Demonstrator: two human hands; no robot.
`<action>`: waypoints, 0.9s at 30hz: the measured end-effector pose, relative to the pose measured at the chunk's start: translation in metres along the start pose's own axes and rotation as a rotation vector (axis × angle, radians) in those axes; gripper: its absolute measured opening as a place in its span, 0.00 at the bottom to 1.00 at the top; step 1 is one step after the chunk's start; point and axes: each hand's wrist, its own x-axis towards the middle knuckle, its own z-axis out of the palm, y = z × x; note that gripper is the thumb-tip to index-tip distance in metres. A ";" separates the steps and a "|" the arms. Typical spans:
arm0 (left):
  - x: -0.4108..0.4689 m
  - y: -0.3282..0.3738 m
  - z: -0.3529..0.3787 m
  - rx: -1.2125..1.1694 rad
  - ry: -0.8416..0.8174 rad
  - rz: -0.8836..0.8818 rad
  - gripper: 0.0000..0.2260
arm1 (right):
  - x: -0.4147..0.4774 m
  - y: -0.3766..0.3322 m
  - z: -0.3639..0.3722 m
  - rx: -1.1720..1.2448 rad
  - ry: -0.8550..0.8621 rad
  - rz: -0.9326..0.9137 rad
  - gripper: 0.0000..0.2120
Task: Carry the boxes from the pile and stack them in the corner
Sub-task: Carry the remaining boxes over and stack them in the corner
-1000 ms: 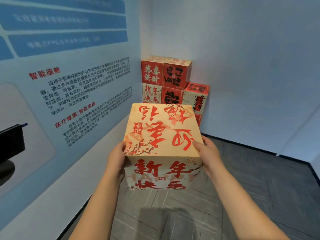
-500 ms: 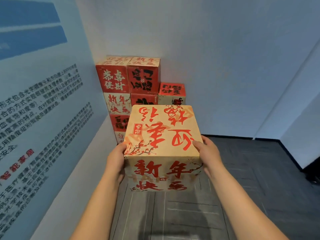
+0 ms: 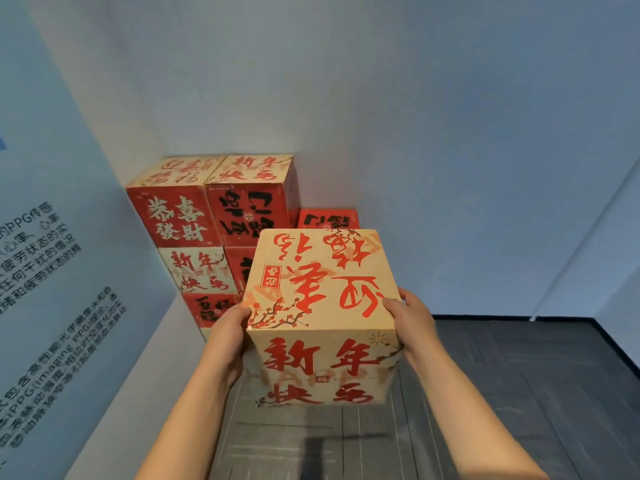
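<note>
I hold a tan cardboard box (image 3: 320,299) with red calligraphy in front of me, above the floor. My left hand (image 3: 227,336) presses its left side and my right hand (image 3: 410,320) grips its right side at the top edge. Behind it, in the corner where the two walls meet, stands a stack of red and cream boxes (image 3: 211,216), two columns wide and several high. A lower red box (image 3: 327,218) sits to the right of the stack, mostly hidden by the box I carry.
A wall panel with printed text (image 3: 52,306) runs along the left. The white back wall (image 3: 415,133) meets a dark grey carpet floor (image 3: 519,393). A second wall edge angles in at the far right.
The view has moved closer to the corner and the stack looks larger and nearer. The box stays held the same way between both hands.
</note>
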 end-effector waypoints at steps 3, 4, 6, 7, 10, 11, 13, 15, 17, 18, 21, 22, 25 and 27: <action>0.041 0.034 0.032 0.016 0.001 0.046 0.09 | 0.056 -0.044 -0.001 -0.064 -0.003 -0.052 0.16; 0.056 0.045 0.041 0.027 -0.002 0.062 0.09 | 0.073 -0.058 0.000 -0.074 -0.005 -0.067 0.16; 0.087 0.065 0.058 0.059 -0.019 0.074 0.11 | 0.105 -0.082 0.002 -0.060 0.006 -0.080 0.14; 0.103 0.073 0.066 0.073 -0.032 0.075 0.11 | 0.121 -0.091 0.005 -0.052 0.014 -0.084 0.14; 0.161 0.096 0.089 0.132 -0.047 0.137 0.12 | 0.170 -0.114 0.015 -0.040 0.052 -0.094 0.15; 0.178 0.104 0.096 0.160 -0.050 0.169 0.12 | 0.185 -0.119 0.018 -0.040 0.066 -0.096 0.16; 0.216 0.118 0.109 0.174 -0.051 0.212 0.12 | 0.217 -0.130 0.026 -0.037 0.103 -0.106 0.15; 0.255 0.133 0.121 0.207 -0.057 0.245 0.10 | 0.248 -0.141 0.036 -0.039 0.145 -0.115 0.15; 0.293 0.151 0.130 0.309 -0.059 0.298 0.10 | 0.278 -0.153 0.048 -0.045 0.171 -0.110 0.14; 0.309 0.161 0.133 0.355 -0.057 0.323 0.10 | 0.293 -0.158 0.053 -0.040 0.180 -0.103 0.14; 0.352 0.186 0.143 0.490 -0.062 0.401 0.14 | 0.331 -0.174 0.069 -0.009 0.219 -0.099 0.12; 0.364 0.193 0.146 0.530 -0.068 0.429 0.15 | 0.343 -0.179 0.073 -0.006 0.234 -0.098 0.12; 0.395 0.208 0.156 0.609 -0.076 0.495 0.16 | 0.373 -0.188 0.083 0.005 0.261 -0.099 0.12; 0.415 0.217 0.161 0.614 -0.050 0.509 0.19 | 0.391 -0.193 0.089 0.009 0.262 -0.106 0.12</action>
